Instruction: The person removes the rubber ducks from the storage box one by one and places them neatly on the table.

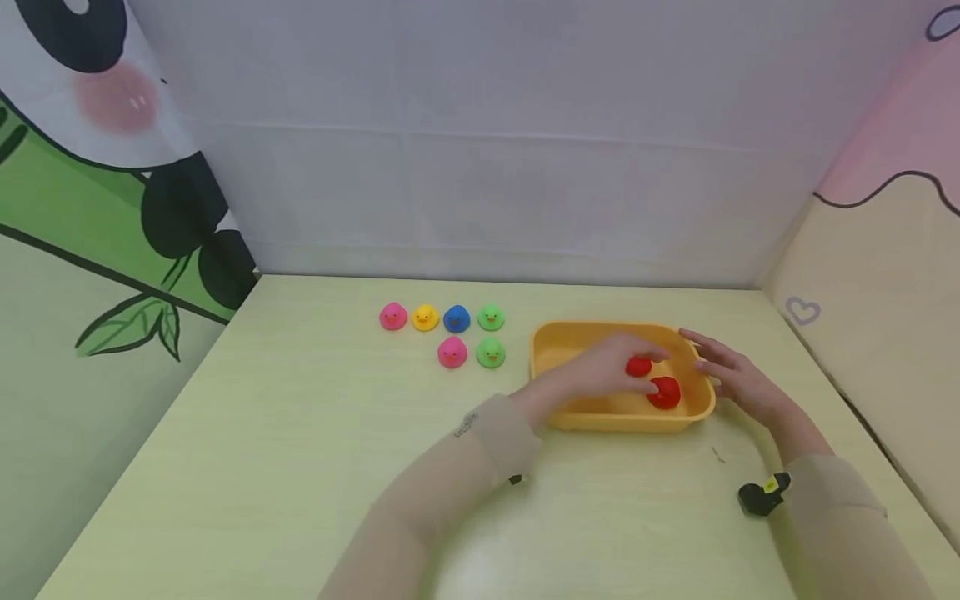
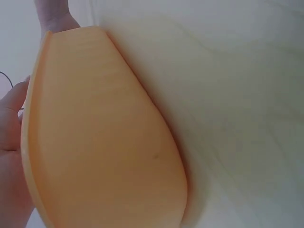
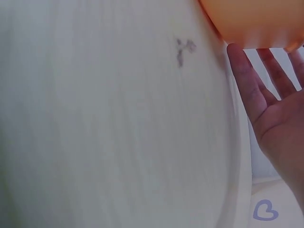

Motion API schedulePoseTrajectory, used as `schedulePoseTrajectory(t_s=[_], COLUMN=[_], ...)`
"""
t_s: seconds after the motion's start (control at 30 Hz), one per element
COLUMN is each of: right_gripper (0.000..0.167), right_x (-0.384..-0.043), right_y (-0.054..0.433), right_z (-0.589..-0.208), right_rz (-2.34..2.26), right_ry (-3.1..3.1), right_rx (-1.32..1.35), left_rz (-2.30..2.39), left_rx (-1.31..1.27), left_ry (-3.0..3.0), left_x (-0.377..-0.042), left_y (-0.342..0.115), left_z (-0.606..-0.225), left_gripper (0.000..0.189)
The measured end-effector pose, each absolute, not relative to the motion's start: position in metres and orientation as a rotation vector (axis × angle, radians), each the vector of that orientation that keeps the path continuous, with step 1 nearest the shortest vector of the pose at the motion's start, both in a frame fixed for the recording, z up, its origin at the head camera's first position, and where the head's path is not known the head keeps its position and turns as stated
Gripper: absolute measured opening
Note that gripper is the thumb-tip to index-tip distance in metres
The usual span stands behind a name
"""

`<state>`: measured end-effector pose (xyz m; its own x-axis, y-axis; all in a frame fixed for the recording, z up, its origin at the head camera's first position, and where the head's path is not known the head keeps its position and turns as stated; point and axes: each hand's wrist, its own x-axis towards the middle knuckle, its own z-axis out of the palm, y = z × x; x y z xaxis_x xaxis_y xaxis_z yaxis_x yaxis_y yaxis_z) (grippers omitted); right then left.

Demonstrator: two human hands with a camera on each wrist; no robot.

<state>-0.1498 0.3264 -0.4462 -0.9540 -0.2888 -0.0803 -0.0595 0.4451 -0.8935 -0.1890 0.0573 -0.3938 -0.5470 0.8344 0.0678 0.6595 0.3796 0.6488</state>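
My left hand (image 1: 611,367) reaches down into a yellow-orange plastic tray (image 1: 600,423), thumb and fingers spread apart. Between them shows a small red toy (image 1: 638,367), and the thumb tip is right at a larger red toy duck (image 1: 663,392). In the left wrist view the tray's side wall (image 2: 104,133) covers most of that hand. My right hand (image 1: 742,385) is at the tray's right end, fingers extended along the outside of the rim. The right wrist view shows its fingertips (image 3: 236,52) right at the tray's edge.
Left of the tray, toy ducks stand in two rows: pink (image 1: 393,317), yellow (image 1: 425,317), blue (image 1: 457,318) and green (image 1: 491,317) behind; pink (image 1: 452,352) and green (image 1: 491,352) in front. Printed cloth walls (image 1: 480,200) border the pale table (image 1: 262,467).
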Motion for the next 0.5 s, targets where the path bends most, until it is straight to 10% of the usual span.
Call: schedulePoseTrajectory(t_s=[0.5], right_gripper=[0.054], right_x=[-0.151], right_y=[0.329], right_z=[-0.449], right_rz=[-1.569], right_ry=[2.421], right_rx=[-0.306], left_rz=[0.631], left_rx=[1.373], left_ry=[2.382], left_x=[-0.195], left_y=[0.082], left_z=[-0.411], left_gripper=[0.048])
